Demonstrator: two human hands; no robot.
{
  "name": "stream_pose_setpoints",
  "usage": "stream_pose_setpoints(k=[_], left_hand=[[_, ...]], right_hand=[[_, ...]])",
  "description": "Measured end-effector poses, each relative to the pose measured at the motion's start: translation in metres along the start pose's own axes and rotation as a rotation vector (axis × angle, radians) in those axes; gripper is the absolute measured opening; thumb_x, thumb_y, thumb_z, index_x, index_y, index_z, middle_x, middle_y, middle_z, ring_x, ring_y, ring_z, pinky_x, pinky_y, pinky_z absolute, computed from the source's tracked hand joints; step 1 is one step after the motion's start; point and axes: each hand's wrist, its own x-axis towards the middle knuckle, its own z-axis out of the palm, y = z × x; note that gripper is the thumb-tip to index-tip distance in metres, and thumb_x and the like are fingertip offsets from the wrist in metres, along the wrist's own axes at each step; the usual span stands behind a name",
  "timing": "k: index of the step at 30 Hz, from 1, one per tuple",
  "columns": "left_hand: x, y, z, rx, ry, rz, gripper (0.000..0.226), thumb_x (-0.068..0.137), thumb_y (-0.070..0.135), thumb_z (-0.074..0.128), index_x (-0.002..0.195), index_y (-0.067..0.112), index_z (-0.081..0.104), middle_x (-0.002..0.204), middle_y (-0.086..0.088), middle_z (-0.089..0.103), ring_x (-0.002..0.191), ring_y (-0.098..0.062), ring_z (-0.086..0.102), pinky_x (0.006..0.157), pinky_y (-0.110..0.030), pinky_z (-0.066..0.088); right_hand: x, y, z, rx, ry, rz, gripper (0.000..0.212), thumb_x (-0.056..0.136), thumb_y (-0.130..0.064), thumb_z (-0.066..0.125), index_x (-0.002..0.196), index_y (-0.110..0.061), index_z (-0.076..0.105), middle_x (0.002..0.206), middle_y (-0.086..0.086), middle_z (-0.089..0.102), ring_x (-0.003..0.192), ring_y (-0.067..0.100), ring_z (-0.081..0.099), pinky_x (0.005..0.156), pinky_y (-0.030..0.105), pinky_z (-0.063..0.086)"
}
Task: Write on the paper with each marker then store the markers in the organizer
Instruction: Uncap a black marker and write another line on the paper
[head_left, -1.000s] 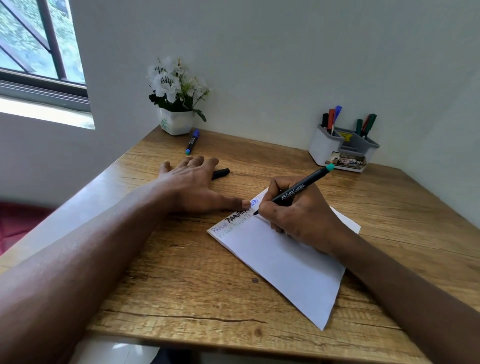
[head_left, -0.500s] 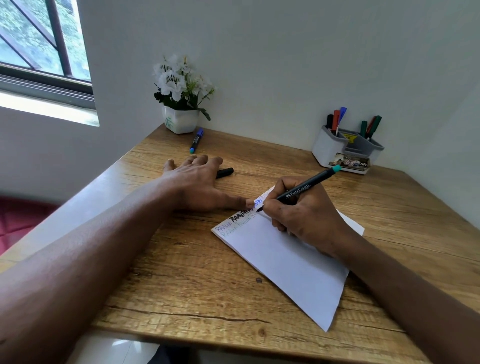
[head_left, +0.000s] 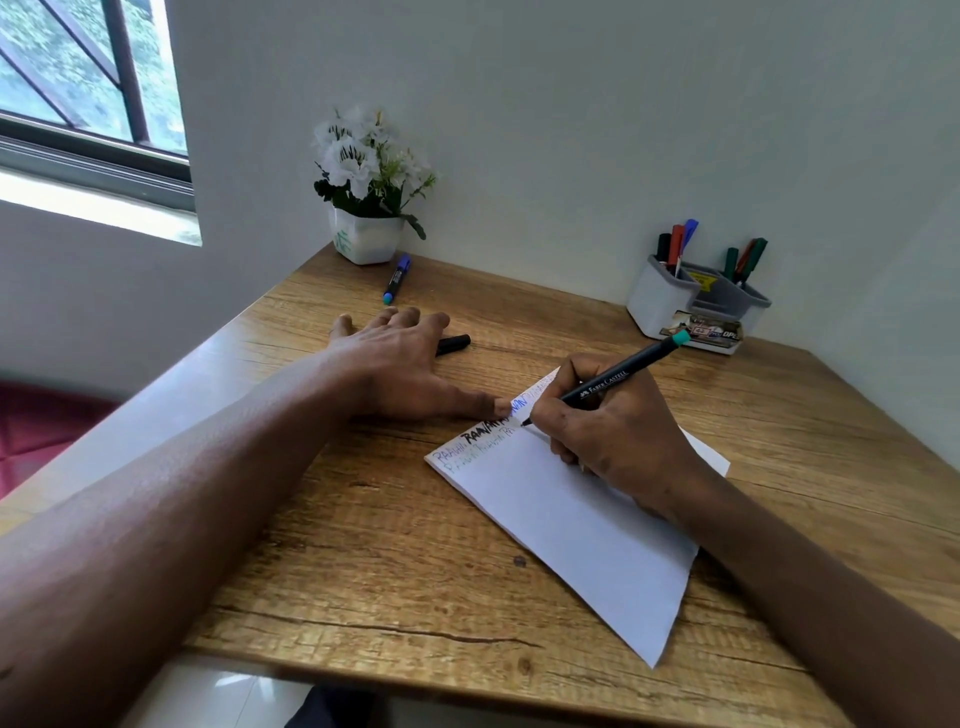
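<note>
One marker in right hand, tip down-left.

- Wooden table is sitting tucked into a corner of the white wall, with a long crack running along the grain near its front edge.
- Small white pot of white flowers is standing upright at the table's far left corner, near the wall.
- Window with dark bars is letting in daylight up on the left.
- Something red is showing low on the left, too blurry to tell.
- Glossy pale floor is peeking out below.
</note>
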Motion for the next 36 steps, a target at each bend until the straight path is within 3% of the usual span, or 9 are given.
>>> stream_pose_setpoints(k=[22,28,32,36], left_hand=[[0.001,0.000,0.000,0.001,-0.004,0.000,0.142,0.041,0.102,0.036,0.161,0.031,0.011,0.171,-0.003,0.010,0.157,-0.025,0.009,0.122,-0.064,0.007],[0.004,-0.001,0.002,-0.007,0.007,0.004,0.132,0.055,0.101,0.045,0.161,0.031,0.010,0.171,-0.002,0.010,0.157,-0.025,0.008,0.122,-0.064,0.007],[0.002,-0.001,-0.001,-0.014,-0.002,0.010,0.137,0.046,0.101,0.039,0.161,0.032,0.010,0.171,-0.003,0.010,0.157,-0.025,0.010,0.122,-0.063,0.008],[0.001,-0.004,0.002,-0.065,0.111,0.035,0.118,0.063,0.098,0.043,0.159,0.034,0.019,0.167,-0.002,0.025,0.152,-0.027,0.026,0.119,-0.064,0.020]], right_hand=[[0.002,0.002,0.000,-0.005,0.023,0.037,0.018,0.085,-0.006,0.074,0.071,-0.008,0.063,0.055,0.008,0.065,0.045,0.014,0.057,0.042,0.020,0.042],[0.003,0.004,0.001,0.002,0.058,0.044,0.017,0.086,-0.006,0.074,0.073,-0.004,0.063,0.055,0.010,0.065,0.044,0.014,0.058,0.042,0.022,0.044],[0.006,0.006,0.000,0.061,0.091,0.108,0.013,0.090,-0.009,0.070,0.085,0.002,0.066,0.060,0.011,0.070,0.048,0.018,0.061,0.043,0.025,0.047],[0.013,0.009,-0.004,0.264,0.137,0.193,0.011,0.094,-0.010,0.064,0.085,-0.004,0.068,0.064,0.009,0.069,0.056,0.018,0.061,0.044,0.024,0.042]])
